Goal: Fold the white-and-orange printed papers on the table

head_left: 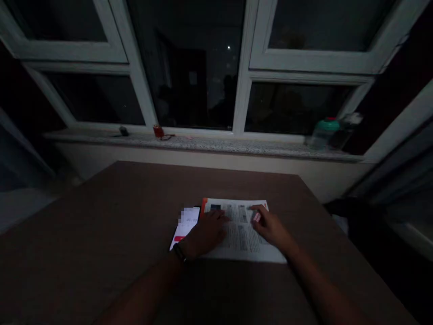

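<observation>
A printed booklet or sheet with an orange left edge, text and small grey pictures lies on the brown table. My left hand, a dark band on its wrist, rests on the left part of the page with its fingers stretched out, holding nothing. At the right side of the page, my right hand has a small pink-and-white block between thumb and fingers; its exact kind is too small to make out. Just left of my left hand is a lit phone, with a red button on its screen.
The brown table reaches toward a wall below a dark window. On the stone sill stand a small red-orange item, a small dark object and a clear container with a green lid. The room is dim.
</observation>
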A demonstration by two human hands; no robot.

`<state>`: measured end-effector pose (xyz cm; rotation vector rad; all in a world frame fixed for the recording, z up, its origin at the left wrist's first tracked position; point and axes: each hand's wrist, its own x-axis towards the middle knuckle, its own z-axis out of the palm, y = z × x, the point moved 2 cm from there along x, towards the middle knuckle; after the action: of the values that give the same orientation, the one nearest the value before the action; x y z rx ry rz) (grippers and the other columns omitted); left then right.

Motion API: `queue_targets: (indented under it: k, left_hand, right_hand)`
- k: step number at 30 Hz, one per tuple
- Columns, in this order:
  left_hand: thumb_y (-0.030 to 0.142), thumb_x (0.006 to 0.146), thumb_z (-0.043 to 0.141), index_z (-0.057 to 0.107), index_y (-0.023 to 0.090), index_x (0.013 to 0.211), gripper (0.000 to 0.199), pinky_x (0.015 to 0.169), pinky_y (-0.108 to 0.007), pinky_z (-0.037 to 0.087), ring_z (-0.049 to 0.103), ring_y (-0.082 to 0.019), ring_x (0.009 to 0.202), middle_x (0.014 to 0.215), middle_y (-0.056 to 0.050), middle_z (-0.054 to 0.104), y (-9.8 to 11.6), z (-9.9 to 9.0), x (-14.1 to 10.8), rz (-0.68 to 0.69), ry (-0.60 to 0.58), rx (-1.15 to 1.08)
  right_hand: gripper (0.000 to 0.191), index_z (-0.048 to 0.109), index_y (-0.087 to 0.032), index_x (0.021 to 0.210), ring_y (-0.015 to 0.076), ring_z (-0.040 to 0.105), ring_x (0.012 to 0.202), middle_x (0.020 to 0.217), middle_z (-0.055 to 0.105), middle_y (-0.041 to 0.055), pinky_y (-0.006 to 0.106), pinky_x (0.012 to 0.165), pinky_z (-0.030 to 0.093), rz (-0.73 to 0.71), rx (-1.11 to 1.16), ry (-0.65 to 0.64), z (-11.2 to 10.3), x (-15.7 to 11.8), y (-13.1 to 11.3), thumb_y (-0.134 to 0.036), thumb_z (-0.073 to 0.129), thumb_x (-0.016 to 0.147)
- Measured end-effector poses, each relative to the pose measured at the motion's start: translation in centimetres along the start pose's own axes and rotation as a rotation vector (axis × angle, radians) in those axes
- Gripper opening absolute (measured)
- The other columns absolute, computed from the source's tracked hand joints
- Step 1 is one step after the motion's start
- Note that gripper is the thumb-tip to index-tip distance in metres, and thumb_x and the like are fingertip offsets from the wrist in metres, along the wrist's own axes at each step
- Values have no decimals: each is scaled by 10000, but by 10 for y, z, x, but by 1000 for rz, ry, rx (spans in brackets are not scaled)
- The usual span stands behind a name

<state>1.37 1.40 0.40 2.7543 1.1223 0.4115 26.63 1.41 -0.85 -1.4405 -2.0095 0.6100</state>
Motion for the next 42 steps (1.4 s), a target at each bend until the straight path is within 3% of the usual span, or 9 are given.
queue_targets:
  k: [7,15,21,24,28,35,42]
  left_hand:
    - [211,899,622,522,208,1302,416,1097,-474,360,434,-290,1302,1382,-103,492,3,-2,-3,-13,-11,-16]
    - [215,906,621,520,194,1313,420,1094,-467,363,427,-291,1309,1395,-110,481,8,-8,-4,-19,-38,-16]
    - [225,910,612,505,230,1318,422,1089,-483,360,424,-286,1314,1398,-93,477,6,-4,-4,-5,-10,-29]
    - [221,910,608,510,220,1312,414,1077,-479,374,427,-289,1309,1394,-99,481,7,-4,-4,-7,-13,-30]
    - [218,915,597,516,209,1309,402,1068,-479,385,437,-293,1298,1387,-106,484,8,-7,-3,-2,-22,-23]
    - [240,907,618,512,205,1312,419,1088,-462,365,430,-288,1299,1389,-102,482,6,-7,-4,-13,-20,-9]
    - [253,908,600,485,187,1312,426,1093,-402,344,427,-255,1302,1385,-103,491,-5,-7,-5,-243,80,96]
  right_hand:
    - [223,588,-207,1078,163,574,631,729,581,-11,262,598,419,-49,-14,-26,2,-5,6,-243,512,872]
    - [506,491,-233,1331,201,619,878,1104,626,67,327,797,484,-103,-19,18,-2,-7,4,-195,546,829]
    - [525,475,-217,1295,240,602,1007,1128,588,84,387,907,471,-72,-25,90,-4,-6,6,-220,617,789]
    - [513,475,-219,1243,235,612,937,1115,590,86,380,842,490,-3,-5,129,-4,-6,8,-249,661,766]
    - [376,505,-217,1074,193,586,738,904,599,27,316,679,472,76,17,148,-3,-6,7,-254,686,747]
    - [145,564,-208,842,183,543,783,902,542,32,288,683,439,-103,-7,143,-4,-3,-1,-177,670,749]
    - [26,592,-216,818,141,544,654,762,577,-10,247,611,421,-84,40,13,1,-7,-5,-195,607,819]
